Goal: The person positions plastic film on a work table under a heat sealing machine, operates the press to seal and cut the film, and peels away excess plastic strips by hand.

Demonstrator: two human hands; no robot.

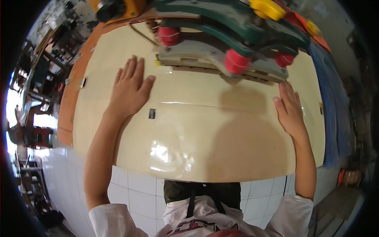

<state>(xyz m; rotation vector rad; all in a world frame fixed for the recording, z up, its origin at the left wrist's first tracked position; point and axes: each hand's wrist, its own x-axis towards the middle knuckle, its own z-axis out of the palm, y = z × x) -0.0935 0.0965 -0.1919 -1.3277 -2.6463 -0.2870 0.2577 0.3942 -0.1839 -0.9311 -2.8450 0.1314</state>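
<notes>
A glossy cream sheet [177,130] covers the table in front of me. My left hand [132,89] lies on its left part, palm down, fingers stretched forward and thumb apart, holding nothing. Toward the right side my right hand [289,108] rests on the sheet, fingers extended, its fingertips close to the right end of a machine's long metal bar [221,69]. Above that bar is a green machine frame [237,29] with red cylindrical parts [237,61] and a yellow knob [268,8]. A small dark rectangle [152,113] is on the sheet near my left wrist.
An orange-brown board [67,114] shows along the left edge. Blue material [329,102] hangs at the right. An orange device [126,10] with a black knob stands at the back left. Tiled floor [138,185] lies below the table's front edge.
</notes>
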